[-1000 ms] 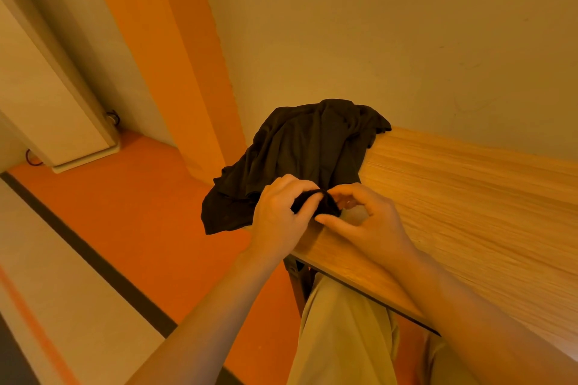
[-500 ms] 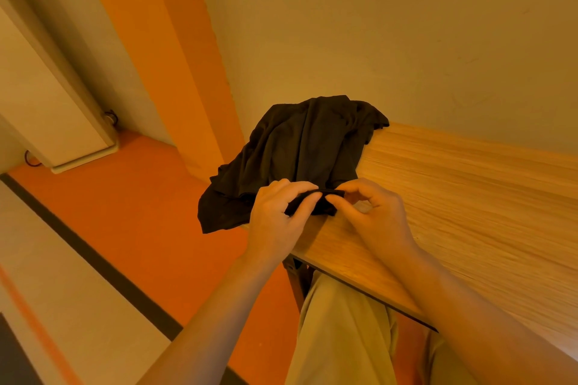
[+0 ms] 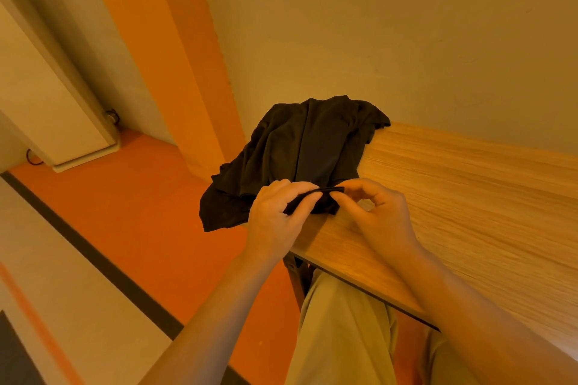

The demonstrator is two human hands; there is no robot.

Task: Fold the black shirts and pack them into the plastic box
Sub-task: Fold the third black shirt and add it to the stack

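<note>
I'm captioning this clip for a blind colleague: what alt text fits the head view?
Two bare hands, left hand and right hand, pinch the near edge of a crumpled black shirt heaped on the corner of a wooden table, part of it hanging over the edge above an orange floor.

A plain black shirt (image 3: 300,153), unpatterned, is seen bunched at the left end of a light wooden table (image 3: 469,197), whose top is marked by fine straight grain lines in pale honey tones. The floor (image 3: 150,216) to the left is painted bright orange, crossed by a dark stripe (image 3: 93,259) and bordered by a pale cream area on the near left. An orange band (image 3: 175,40) is shown running up the cream wall (image 3: 375,34) at the far side. Khaki-beige trousers (image 3: 341,331) are visible near the table edge.
</note>
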